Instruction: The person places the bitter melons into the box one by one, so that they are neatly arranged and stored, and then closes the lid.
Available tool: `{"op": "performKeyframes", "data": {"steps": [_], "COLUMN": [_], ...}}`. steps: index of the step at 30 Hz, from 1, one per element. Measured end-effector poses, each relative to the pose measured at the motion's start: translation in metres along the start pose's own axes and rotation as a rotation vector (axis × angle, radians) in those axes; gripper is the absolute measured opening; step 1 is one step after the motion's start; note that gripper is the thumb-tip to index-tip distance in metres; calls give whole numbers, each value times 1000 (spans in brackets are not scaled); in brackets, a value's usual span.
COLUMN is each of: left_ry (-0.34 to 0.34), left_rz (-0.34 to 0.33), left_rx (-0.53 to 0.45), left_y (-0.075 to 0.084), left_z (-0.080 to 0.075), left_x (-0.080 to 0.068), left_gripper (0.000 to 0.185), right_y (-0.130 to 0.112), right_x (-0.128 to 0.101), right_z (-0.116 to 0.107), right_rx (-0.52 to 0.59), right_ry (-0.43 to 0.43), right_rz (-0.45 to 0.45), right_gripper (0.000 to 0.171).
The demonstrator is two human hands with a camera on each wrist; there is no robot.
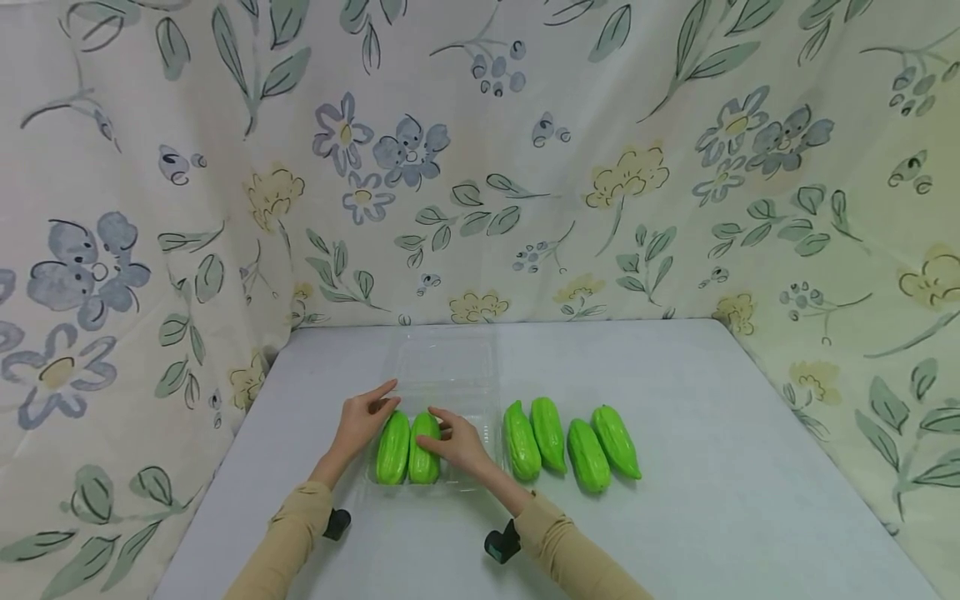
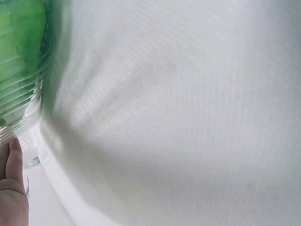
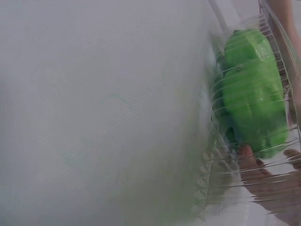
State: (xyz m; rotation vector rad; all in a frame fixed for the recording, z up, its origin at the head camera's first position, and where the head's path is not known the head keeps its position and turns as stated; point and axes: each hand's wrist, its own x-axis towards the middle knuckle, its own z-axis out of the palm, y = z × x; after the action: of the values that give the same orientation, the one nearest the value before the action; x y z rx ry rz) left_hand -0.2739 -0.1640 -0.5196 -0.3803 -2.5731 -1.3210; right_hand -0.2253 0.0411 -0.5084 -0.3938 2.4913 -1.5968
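The clear plastic box (image 1: pixel 487 433) sits left of the tabletop's (image 1: pixel 720 467) middle, its lid (image 1: pixel 446 358) folded open toward the back edge; being see-through, the box has outlines that are hard to trace. Two green fruits lie inside, side by side: the left fruit (image 1: pixel 393 450) along the box's left edge, the second fruit (image 1: pixel 426 467) next to it, partly covered by fingers. The right hand (image 1: pixel 461 446) pinches the second fruit between thumb and fingers; its remaining fingers are hidden. The left hand (image 1: pixel 363 421) has thumb and forefinger spread at the far end of the left fruit; whether they touch fruit or box, I cannot tell. Four loose fruits (image 1: pixel 588 457) lie right of the box. In both wrist views the fruit shows blurred through ribbed plastic, and the left one cuts off fruit and hand.
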Motion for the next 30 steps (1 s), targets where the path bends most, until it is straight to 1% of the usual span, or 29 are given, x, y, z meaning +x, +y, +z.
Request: {"op": "performKeyframes", "data": {"steps": [7, 16, 20, 21, 24, 30], "left_ry": [-11, -17, -16, -14, -9, -2], "left_rz": [-11, -26, -23, -18, -11, -3], "left_rx": [1, 1, 0, 1, 4, 9], "left_y": [-1, 0, 0, 0, -1, 0], "left_z": [0, -1, -1, -1, -1, -1], "left_x": [0, 0, 0, 0, 0, -1], "left_gripper": [40, 40, 40, 40, 40, 40], "right_y": [0, 1, 0, 0, -2, -3], "right_x": [-2, -4, -7, -8, -9, -8], "right_z": [-2, -6, -9, -10, -12, -15], "right_rx": [9, -19, -11, -24, -27, -17], "right_ry": [-7, -5, -2, 2, 7, 1], "right_rz": [19, 23, -5, -25, -43, 11], "right_gripper": [58, 59, 62, 63, 65, 62]}}
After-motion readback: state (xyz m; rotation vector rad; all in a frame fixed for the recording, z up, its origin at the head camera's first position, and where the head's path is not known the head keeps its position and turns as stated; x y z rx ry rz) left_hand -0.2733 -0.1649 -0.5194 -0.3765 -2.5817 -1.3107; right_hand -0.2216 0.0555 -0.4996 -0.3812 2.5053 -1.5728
